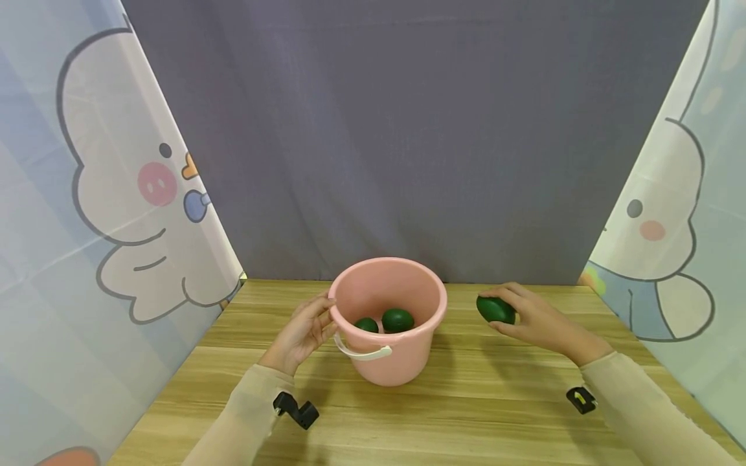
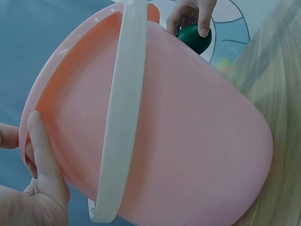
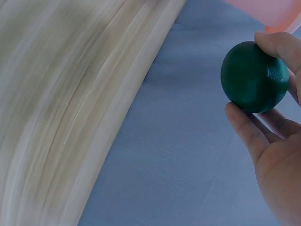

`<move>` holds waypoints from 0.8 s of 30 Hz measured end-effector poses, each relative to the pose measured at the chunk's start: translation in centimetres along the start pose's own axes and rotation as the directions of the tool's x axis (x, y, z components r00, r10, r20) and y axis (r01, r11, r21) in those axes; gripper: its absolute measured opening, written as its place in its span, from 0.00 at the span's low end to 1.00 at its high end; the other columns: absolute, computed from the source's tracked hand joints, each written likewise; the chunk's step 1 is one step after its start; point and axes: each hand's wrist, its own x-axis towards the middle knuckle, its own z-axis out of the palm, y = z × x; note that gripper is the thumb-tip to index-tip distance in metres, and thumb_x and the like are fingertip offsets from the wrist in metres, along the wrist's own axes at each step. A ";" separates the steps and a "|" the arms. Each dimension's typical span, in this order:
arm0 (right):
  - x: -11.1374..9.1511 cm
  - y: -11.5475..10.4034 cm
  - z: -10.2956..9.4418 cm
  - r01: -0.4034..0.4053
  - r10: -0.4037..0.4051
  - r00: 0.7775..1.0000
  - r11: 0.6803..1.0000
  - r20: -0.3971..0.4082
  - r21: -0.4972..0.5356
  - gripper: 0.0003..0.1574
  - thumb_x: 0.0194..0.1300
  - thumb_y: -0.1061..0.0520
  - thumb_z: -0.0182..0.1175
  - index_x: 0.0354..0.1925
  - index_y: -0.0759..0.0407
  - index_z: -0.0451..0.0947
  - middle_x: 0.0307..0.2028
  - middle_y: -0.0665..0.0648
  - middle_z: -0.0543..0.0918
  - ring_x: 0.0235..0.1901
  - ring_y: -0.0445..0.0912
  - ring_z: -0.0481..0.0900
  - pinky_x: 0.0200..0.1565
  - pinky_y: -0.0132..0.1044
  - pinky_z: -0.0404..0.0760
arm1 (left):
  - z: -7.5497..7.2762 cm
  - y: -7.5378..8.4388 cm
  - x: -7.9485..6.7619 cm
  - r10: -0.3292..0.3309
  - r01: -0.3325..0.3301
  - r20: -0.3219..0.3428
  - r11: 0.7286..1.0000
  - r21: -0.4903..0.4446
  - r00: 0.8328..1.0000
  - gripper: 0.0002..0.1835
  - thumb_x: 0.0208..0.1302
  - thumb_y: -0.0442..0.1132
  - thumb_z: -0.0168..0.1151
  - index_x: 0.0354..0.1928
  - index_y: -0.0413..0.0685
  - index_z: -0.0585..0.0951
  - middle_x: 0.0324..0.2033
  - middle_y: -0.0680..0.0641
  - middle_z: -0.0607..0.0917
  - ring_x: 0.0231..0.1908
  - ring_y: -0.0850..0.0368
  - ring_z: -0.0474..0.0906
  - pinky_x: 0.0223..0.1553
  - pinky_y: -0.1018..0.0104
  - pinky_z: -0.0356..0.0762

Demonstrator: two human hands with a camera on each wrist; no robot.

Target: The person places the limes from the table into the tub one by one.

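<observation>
A pink bucket stands upright on the wooden table, its white handle hanging down on the near side. Inside it lie two smooth, dark green ovals that look like avocados. My left hand grips the bucket's rim at the left, with fingers on both sides of the edge, as the left wrist view shows. To the right of the bucket, my right hand holds another dark green avocado-like oval between thumb and fingers, raised over the table.
The wooden table reaches back to a dark grey curtain. Light cloths with cartoon animals hang at the left and right. A black camera mount sits on the left wrist, and another black piece on the right.
</observation>
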 end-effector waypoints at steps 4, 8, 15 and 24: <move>0.2 -0.3 -0.1 0.009 -0.009 1.000 1.000 -0.001 -0.001 0.39 0.50 0.62 0.78 0.61 0.57 0.76 0.51 0.59 0.78 0.43 0.52 0.82 0.37 0.45 0.87 | 0.0 0.0 0.0 0.002 -0.002 0.013 1.000 0.005 1.000 0.22 0.74 0.32 0.50 0.67 0.38 0.67 0.44 0.49 0.78 0.31 0.65 0.79 0.31 0.76 0.83; 0.4 -0.7 0.0 0.007 -0.007 1.000 1.000 -0.002 0.003 0.39 0.50 0.61 0.78 0.61 0.56 0.76 0.52 0.59 0.78 0.44 0.53 0.82 0.37 0.46 0.87 | -0.1 0.0 0.1 0.003 -0.004 0.026 1.000 0.013 1.000 0.24 0.74 0.32 0.50 0.69 0.37 0.64 0.44 0.50 0.78 0.32 0.66 0.79 0.32 0.77 0.83; 0.9 -1.2 -0.1 0.008 -0.008 1.000 1.000 0.005 0.006 0.39 0.51 0.61 0.78 0.62 0.56 0.76 0.53 0.60 0.78 0.45 0.54 0.82 0.39 0.47 0.87 | -0.1 -0.1 0.2 0.005 -0.006 0.029 1.000 0.019 1.000 0.27 0.73 0.32 0.50 0.71 0.37 0.62 0.44 0.51 0.78 0.32 0.66 0.79 0.31 0.77 0.83; 1.4 -1.6 -0.2 0.015 -0.015 1.000 1.000 0.008 0.005 0.38 0.52 0.60 0.78 0.61 0.56 0.76 0.53 0.59 0.78 0.45 0.52 0.82 0.38 0.46 0.87 | -0.2 -0.1 0.2 0.007 -0.008 0.048 1.000 0.020 0.999 0.29 0.74 0.32 0.49 0.74 0.37 0.59 0.46 0.50 0.78 0.33 0.66 0.79 0.31 0.77 0.83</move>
